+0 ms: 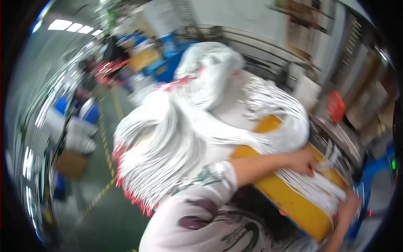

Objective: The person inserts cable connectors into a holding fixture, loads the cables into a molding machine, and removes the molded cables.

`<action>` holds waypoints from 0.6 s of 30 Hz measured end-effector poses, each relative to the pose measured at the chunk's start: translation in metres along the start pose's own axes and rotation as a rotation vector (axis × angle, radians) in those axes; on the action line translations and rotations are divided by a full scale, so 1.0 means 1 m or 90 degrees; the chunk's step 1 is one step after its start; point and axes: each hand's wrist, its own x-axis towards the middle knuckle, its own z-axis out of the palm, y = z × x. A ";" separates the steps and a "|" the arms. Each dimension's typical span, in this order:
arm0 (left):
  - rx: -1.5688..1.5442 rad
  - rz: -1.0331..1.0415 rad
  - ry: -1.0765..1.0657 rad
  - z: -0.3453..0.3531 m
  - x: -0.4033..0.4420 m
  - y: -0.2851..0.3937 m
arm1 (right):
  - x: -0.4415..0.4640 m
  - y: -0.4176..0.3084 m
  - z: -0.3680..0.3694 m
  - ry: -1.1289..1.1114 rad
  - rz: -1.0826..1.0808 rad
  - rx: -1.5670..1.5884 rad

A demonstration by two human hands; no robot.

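Large bundles of white cables [163, 147] with red ends lie heaped on a work surface. A looped bundle [289, 130] curves down to a yellow board [268, 191] at the right. My left hand [303, 161] is closed on the white cables over this board, its fingertips curled down onto them. At the board's right edge, my right hand [347, 208] wraps round the end of the same flat bundle [312, 189]. The image is blurred, so the finger details are faint.
Blue machine parts [371, 168] with a green light stand at the far right. A red object [336, 107] is behind the board. Boxes and a brown carton [71, 163] stand left, beyond a floor with yellow lines [105, 147]. Blue bins [170, 63] are at the back.
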 end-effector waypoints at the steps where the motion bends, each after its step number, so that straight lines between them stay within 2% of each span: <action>1: -0.016 0.033 0.002 0.003 0.003 -0.004 | 0.001 -0.016 -0.033 -0.033 0.028 -0.005; 3: -0.057 -0.034 0.073 0.019 0.007 -0.011 | -0.005 -0.019 -0.043 0.086 -0.040 -0.008; 4: -0.054 -0.028 0.077 0.028 0.007 -0.007 | -0.015 -0.015 -0.043 0.093 -0.042 -0.011; 7: 0.000 -0.074 0.141 0.031 0.010 -0.005 | -0.018 -0.028 -0.038 0.007 -0.078 0.259; 8: 0.002 -0.075 0.144 0.028 0.010 -0.006 | -0.019 -0.037 -0.036 0.008 -0.081 0.260; 11: -0.192 -0.213 0.051 0.017 0.007 0.007 | -0.019 -0.089 -0.051 -0.013 -0.343 0.310; 12: -0.190 -0.211 0.049 0.015 0.006 0.014 | -0.023 -0.087 -0.038 -0.010 -0.341 0.310; 15: -0.282 -0.229 0.039 0.005 -0.002 0.031 | -0.036 -0.070 0.011 0.004 0.035 0.163; 16: -0.281 -0.228 0.045 0.004 -0.002 0.030 | -0.030 -0.080 -0.001 0.006 0.030 0.162; 18: -0.307 -0.174 0.092 0.014 -0.006 0.024 | -0.032 -0.099 -0.028 -0.083 0.132 0.411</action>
